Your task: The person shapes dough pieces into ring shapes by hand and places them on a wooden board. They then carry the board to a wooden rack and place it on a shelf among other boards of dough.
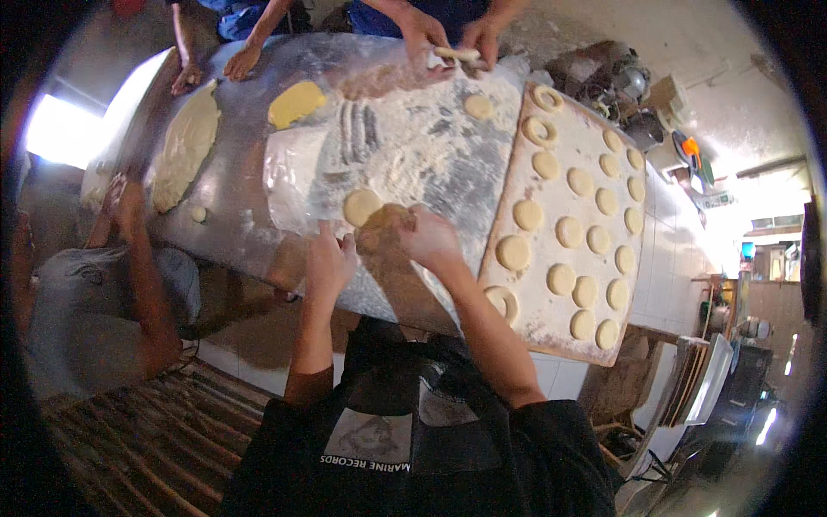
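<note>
Careless pressure could dent the dough disc (363,208) near the left hand (331,264), its fingers parted, seemingly empty, while the right hand's (432,239) curl, closure and hold unclear

Left of the left fingers (326,233), the tabletop (234,168) looked like smooth, glossy metal; beyond the right fingers (412,222), matt, powdery flour (413,138) roughened it. Ahead of the left fingers, a creased sheet (289,172) shone like plastic. The dough disc (362,208) beside them was smooth, and the board (551,198) right of the right fingers looked matt and floury.
</note>
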`<control>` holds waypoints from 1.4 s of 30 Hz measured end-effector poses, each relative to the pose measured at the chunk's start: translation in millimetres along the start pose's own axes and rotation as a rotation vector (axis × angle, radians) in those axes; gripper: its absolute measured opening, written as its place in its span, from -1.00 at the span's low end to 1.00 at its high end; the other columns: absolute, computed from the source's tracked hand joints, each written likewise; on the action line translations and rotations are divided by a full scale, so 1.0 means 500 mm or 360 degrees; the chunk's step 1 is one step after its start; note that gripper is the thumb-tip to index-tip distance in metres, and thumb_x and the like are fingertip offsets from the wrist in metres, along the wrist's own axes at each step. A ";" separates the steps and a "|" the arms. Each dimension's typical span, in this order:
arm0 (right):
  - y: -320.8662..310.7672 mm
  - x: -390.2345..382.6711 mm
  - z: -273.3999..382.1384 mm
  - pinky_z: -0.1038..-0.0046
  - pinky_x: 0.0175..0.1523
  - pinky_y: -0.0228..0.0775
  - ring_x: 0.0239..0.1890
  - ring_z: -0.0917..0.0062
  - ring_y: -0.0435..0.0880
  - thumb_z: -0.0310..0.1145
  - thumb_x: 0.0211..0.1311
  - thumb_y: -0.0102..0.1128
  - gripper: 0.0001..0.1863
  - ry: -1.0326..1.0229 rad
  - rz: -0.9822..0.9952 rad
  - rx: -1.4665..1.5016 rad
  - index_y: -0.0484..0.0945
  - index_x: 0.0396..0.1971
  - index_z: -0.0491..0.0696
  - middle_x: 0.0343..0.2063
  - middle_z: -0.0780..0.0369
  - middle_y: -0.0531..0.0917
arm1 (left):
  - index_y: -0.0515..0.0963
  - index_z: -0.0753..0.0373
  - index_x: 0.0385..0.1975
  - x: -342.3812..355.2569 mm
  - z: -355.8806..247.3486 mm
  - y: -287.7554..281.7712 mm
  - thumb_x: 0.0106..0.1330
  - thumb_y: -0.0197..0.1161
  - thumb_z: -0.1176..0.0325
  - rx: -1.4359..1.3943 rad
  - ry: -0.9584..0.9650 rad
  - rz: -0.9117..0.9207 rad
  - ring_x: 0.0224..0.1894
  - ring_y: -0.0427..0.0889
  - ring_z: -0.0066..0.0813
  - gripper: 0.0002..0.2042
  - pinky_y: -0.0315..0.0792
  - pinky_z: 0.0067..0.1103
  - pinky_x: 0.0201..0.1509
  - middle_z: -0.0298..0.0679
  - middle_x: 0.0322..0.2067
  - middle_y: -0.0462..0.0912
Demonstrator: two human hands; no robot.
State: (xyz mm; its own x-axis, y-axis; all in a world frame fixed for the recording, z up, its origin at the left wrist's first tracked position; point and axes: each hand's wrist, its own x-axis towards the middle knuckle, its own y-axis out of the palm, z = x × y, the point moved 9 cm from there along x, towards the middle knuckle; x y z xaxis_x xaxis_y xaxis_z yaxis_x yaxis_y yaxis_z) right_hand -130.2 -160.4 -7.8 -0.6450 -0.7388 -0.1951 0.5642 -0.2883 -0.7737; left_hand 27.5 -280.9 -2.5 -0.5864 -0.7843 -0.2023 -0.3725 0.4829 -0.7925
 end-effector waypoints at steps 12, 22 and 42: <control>0.050 0.046 0.131 0.39 -0.15 0.45 -0.28 0.43 0.59 -0.38 0.07 0.28 -0.54 -0.0018 0.0289 0.1068 0.30 -0.06 -0.14 -0.34 0.15 0.56 | 0.54 0.36 -0.13 0.074 0.025 -0.040 0.33 0.17 0.22 -0.0662 0.0401 0.0216 -0.30 0.66 -0.43 -0.69 0.50 -0.48 -0.22 -0.10 -0.41 0.66; -0.055 0.013 0.207 0.20 0.00 0.39 -0.09 0.19 0.52 -0.48 -0.04 0.27 -0.45 -0.0363 -0.0754 0.0125 0.32 0.02 -0.13 -0.13 0.04 0.49 | 0.56 0.32 -0.28 0.038 -0.098 -0.143 -0.01 0.36 0.52 -0.0835 0.0715 0.0032 -0.33 0.61 -0.33 -0.75 0.47 -0.48 -0.21 -0.21 -0.40 0.59; -0.058 -0.099 0.136 0.35 -0.20 0.36 -0.36 0.31 0.57 -0.11 0.34 -0.03 -0.38 -0.0191 -0.0288 0.1955 0.02 0.26 -0.07 -0.57 0.16 0.53 | 0.38 0.27 -0.15 0.022 -0.070 -0.005 0.44 -0.17 0.05 -0.1305 0.0743 -0.0081 -0.35 0.32 -0.50 -0.63 0.29 -0.51 -0.27 -0.28 -0.33 0.36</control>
State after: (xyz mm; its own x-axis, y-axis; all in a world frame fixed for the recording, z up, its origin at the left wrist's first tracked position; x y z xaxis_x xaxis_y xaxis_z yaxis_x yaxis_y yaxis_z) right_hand -79.6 -156.8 65.6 -0.7491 -0.6614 -0.0381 0.6219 -0.7218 0.3039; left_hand -3.4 -277.0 17.3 -0.7182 -0.6625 0.2130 -0.6911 0.7149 -0.1066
